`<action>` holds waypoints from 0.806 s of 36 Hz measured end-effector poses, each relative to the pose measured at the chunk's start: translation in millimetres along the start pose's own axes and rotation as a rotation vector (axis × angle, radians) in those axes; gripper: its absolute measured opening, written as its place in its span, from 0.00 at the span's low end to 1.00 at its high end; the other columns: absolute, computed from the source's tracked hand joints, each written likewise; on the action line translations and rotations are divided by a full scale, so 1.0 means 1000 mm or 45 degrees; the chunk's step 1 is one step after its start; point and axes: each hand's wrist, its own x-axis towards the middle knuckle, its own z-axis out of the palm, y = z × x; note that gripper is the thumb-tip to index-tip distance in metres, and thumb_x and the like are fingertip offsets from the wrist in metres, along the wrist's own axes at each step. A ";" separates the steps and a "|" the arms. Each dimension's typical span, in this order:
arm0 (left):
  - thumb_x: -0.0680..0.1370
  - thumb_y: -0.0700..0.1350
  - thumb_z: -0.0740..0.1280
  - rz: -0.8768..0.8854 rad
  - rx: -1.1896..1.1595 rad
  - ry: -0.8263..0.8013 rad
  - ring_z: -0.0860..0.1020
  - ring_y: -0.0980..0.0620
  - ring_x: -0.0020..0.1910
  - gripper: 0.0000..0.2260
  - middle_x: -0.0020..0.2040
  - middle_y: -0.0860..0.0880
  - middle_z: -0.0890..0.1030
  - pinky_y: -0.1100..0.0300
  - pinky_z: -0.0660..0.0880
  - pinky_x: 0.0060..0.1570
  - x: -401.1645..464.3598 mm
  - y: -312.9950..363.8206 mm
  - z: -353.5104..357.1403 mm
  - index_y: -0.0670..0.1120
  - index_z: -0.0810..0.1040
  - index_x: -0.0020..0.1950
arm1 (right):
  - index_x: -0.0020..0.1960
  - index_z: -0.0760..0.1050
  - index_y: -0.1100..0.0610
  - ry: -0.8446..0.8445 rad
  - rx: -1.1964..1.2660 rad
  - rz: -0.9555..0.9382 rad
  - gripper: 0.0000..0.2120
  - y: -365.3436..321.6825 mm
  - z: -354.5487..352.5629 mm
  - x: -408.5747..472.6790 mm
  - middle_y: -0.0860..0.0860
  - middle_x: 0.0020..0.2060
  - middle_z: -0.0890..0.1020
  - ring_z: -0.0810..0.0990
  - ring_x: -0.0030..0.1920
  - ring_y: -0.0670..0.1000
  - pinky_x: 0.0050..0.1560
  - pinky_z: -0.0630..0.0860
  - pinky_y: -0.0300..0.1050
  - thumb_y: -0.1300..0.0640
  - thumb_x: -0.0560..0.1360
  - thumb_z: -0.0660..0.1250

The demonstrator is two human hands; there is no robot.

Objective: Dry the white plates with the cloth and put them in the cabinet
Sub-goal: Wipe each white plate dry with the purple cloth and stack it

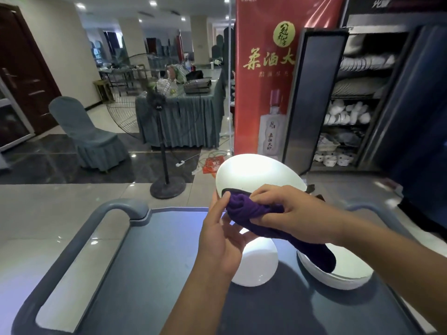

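A white oval plate (254, 171) is held tilted above the cart, its near edge gripped by my left hand (221, 240). My right hand (290, 213) grips a bunched purple cloth (251, 209) and presses it against the plate's lower part; the cloth's tail hangs down to the right. Two more white plates lie on the cart: one (258, 264) below my left hand, partly hidden by it, and one (343, 269) at the right under the cloth's tail. The cabinet (362, 100) stands open at the upper right, its shelves filled with white dishes.
The grey cart (135, 274) has a raised handle (121, 209) at its far left corner. A standing fan (164, 151) is just beyond the cart. A red banner (263, 68) stands left of the open cabinet door (312, 93). A covered chair (89, 134) and draped table (181, 119) stand farther back.
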 end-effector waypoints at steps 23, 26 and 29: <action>0.71 0.41 0.70 -0.238 0.075 -0.034 0.81 0.43 0.53 0.18 0.50 0.45 0.81 0.41 0.81 0.48 0.038 -0.007 -0.044 0.42 0.77 0.60 | 0.64 0.78 0.37 0.363 -0.274 0.646 0.25 0.196 0.187 -0.132 0.39 0.60 0.81 0.82 0.58 0.45 0.56 0.81 0.48 0.53 0.68 0.68; 0.73 0.41 0.68 -0.302 0.093 -0.051 0.78 0.41 0.57 0.11 0.54 0.44 0.80 0.39 0.82 0.49 0.042 -0.013 -0.049 0.42 0.78 0.55 | 0.64 0.75 0.34 -0.030 -0.372 0.813 0.31 0.176 0.224 -0.116 0.43 0.63 0.78 0.79 0.64 0.48 0.55 0.80 0.61 0.36 0.61 0.56; 0.75 0.40 0.67 -0.351 0.129 -0.043 0.78 0.41 0.56 0.03 0.48 0.45 0.80 0.40 0.83 0.46 0.046 -0.020 -0.057 0.44 0.79 0.42 | 0.75 0.65 0.37 -0.266 -0.253 0.987 0.48 0.171 0.235 -0.113 0.41 0.77 0.60 0.54 0.79 0.47 0.76 0.54 0.59 0.23 0.58 0.43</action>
